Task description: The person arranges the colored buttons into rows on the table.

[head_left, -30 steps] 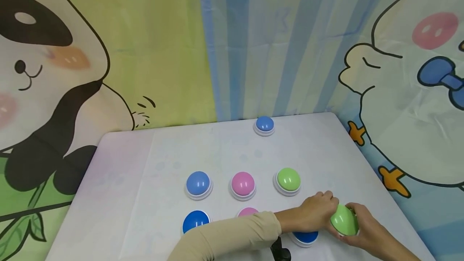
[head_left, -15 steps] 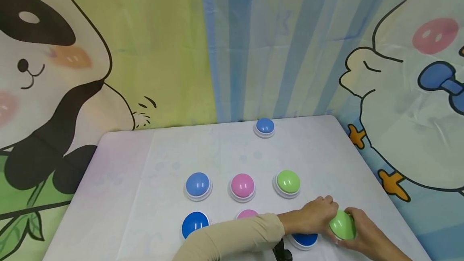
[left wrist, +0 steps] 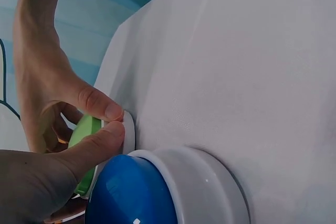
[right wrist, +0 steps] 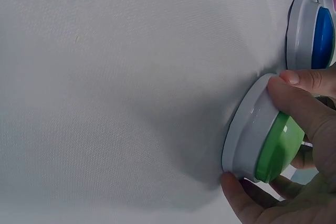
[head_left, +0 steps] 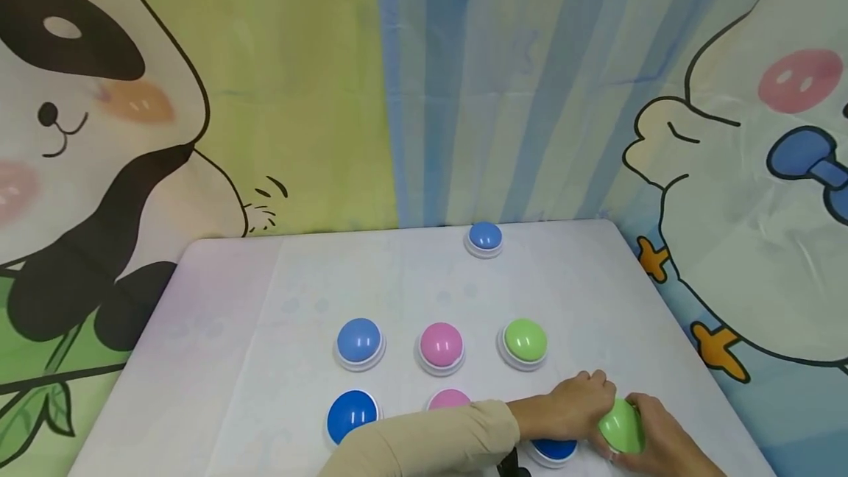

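A push button with a green dome (head_left: 621, 427) and white base is held between both hands at the right front of the table. My left hand (head_left: 575, 407) reaches across from a beige sleeve and grips its left side, thumb on the white base (left wrist: 129, 132). My right hand (head_left: 669, 436) curls round the other side. In the right wrist view, that thumb (right wrist: 296, 98) lies on the base's rim and fingertips support the opposite edge, with the base close over the table. The two thumbs nearly meet. A dark blue button (left wrist: 131, 192) sits just left of the green one.
On the white table (head_left: 218, 359), a light blue (head_left: 358, 340), a pink (head_left: 441, 345) and another green button (head_left: 526, 340) form a row. Nearer are a dark blue (head_left: 351, 416) and a partly hidden pink button (head_left: 448, 398). One more blue button (head_left: 485, 235) stands at the back edge.
The head view has tilted up slightly, so the table sits lower in it. Both hands keep their grip on the green button, with only slight movement.
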Available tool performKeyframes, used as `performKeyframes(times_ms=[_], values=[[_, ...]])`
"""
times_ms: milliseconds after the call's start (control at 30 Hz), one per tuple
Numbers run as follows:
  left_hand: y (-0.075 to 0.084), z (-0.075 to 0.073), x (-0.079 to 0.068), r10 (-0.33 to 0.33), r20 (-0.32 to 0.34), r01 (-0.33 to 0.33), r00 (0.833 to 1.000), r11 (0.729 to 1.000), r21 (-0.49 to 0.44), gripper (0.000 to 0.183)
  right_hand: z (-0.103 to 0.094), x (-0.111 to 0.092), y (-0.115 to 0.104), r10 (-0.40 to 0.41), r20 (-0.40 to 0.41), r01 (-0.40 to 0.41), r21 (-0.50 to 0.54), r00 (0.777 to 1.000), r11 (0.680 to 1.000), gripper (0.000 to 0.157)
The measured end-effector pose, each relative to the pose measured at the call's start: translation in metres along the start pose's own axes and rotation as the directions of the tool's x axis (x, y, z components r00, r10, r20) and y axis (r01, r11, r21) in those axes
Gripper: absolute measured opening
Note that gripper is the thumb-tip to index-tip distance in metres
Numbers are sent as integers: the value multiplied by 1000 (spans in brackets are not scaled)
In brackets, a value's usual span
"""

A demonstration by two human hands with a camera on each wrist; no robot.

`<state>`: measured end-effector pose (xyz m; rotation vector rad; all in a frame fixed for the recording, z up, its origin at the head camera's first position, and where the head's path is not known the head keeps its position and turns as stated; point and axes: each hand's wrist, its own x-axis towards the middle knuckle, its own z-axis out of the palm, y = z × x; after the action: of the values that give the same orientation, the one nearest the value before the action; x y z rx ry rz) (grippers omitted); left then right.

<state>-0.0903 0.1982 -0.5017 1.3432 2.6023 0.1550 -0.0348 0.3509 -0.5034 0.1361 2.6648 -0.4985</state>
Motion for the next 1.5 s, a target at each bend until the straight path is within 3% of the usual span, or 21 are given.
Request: performKeyframes(times_ms=[167,367,500,667,800,967,1133,1333,1500], values=[[-3,1,-2,-20,-16,20,1000,1000,-4,75,2,1,-5,-45,-49,43,-46,998,998,97],[-1,2,0,11,-14,-12,1000,1000,-25,78,3,-4,-1,-92,-85,82,-113,992,990,100],[3,-1,-2,-16,20,16,1000,999,-39,79,1,-8,2,-63,-49,57,-103,997,993,115],[-14,-15,-14,-31,21,32,999,995,-96,83,-15,-10,-3,-99,-25,95,-130,995,987,130],[-41,-28,-22,-40,-64,30,997,988,-151,87,-36,-8,-10,-170,-94,153,-159,981,975,119],[-66,-41,-29,-114,-136,82,984,973,-217,83,-49,2,-26,-249,-195,228,-123,949,966,101],[-80,-46,-36,-158,-121,116,980,947,-298,79,-50,17,-43,-306,-207,288,-115,929,951,89],[-87,-49,-40,-168,-110,124,980,938,-325,76,-51,30,-59,-380,-226,360,-124,897,925,82],[-95,-53,-41,-188,-116,137,975,927,-350,74,-53,36,-71,-403,-237,379,-143,884,914,78]])
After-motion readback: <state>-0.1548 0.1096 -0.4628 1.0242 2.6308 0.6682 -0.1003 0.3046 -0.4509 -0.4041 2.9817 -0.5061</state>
